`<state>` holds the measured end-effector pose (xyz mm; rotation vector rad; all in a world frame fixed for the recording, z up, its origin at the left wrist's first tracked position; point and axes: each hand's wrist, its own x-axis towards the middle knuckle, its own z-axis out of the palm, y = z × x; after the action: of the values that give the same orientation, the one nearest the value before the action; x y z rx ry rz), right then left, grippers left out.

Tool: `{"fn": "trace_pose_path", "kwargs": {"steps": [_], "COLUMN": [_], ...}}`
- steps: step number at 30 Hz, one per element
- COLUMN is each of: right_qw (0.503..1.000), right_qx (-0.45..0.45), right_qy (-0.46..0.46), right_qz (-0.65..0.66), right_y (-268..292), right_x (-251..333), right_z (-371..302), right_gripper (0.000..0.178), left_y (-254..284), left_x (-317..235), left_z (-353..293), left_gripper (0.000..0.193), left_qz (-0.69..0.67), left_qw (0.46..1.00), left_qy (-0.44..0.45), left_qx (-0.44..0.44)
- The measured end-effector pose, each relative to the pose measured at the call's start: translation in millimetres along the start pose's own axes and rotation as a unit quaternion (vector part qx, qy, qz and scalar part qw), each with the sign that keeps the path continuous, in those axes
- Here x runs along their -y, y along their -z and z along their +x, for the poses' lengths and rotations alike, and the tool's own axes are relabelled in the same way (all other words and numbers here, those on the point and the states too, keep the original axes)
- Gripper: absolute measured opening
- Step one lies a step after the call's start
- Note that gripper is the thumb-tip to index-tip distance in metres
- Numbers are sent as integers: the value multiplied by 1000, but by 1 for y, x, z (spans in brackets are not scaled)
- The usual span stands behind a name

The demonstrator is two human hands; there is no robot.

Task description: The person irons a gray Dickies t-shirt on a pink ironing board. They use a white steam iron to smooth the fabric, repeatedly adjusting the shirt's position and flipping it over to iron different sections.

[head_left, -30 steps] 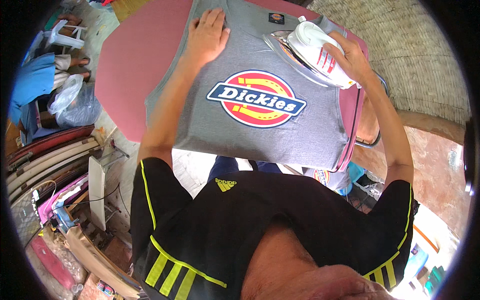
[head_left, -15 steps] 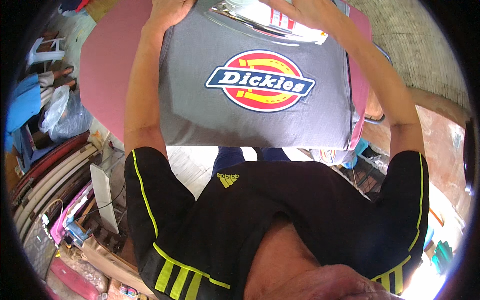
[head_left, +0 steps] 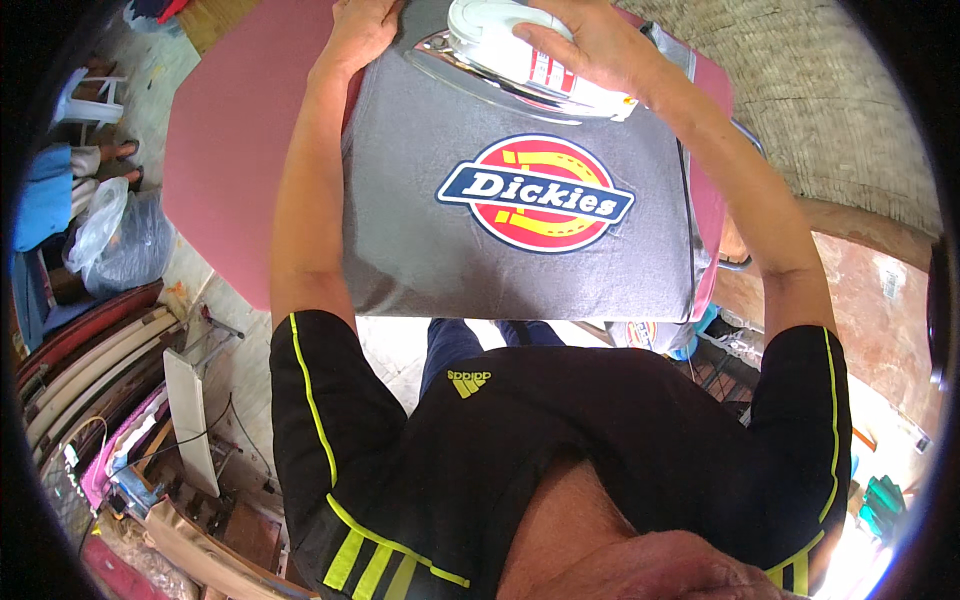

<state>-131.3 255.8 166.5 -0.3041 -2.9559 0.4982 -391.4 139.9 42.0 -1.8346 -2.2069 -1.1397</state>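
Observation:
A white and chrome clothes iron [head_left: 470,68] rests on a dark grey fabric piece [head_left: 400,215], its pointed tip toward the left. My right hand [head_left: 600,50] is closed around the iron's handle. At the fabric's upper left edge lies my left hand [head_left: 362,38]; its fingertips run past the top of the picture, so their grip is hidden. A red, yellow and blue printed emblem [head_left: 545,195] sits on the fabric, nearer to me than the iron. Beneath the fabric is a pink-covered ironing board [head_left: 230,150].
At the left are a white plastic stool [head_left: 95,105], a person's feet [head_left: 130,160] and a clear plastic bag [head_left: 130,240]. Stacked boards [head_left: 100,370] stand lower left. A woven mat surface [head_left: 830,110] and a pale reddish panel [head_left: 850,290] lie right of the board.
The board, fabric and iron sit slightly lower in the picture, so more of the iron and both hands shows. My right hand still holds the iron; my left stays at the fabric's edge.

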Motion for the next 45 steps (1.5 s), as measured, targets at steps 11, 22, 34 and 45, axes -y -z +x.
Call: {"fn": "trace_pose_path", "kwargs": {"steps": [11,22,34,45], "right_qw": [997,985,914,813], "right_qx": [-37,-94,-98,-98], "right_qy": [-5,-140,-231,-184], "right_qz": [61,21,317,544], "right_y": [-6,-20,-34,-43], "right_x": [15,12,3,-20], "right_z": [17,43,118,144], "right_gripper": [38,37,39,39], "left_y": [4,-1,-2,-7], "left_x": [13,22,18,19], "left_z": [2,-2,-2,0], "left_gripper": [38,48,50,48], "left_qz": [-167,-184,-194,-196], "left_qw": [985,976,970,969], "left_qy": [33,72,93,71], "left_qx": [-38,-86,-117,-132]}}
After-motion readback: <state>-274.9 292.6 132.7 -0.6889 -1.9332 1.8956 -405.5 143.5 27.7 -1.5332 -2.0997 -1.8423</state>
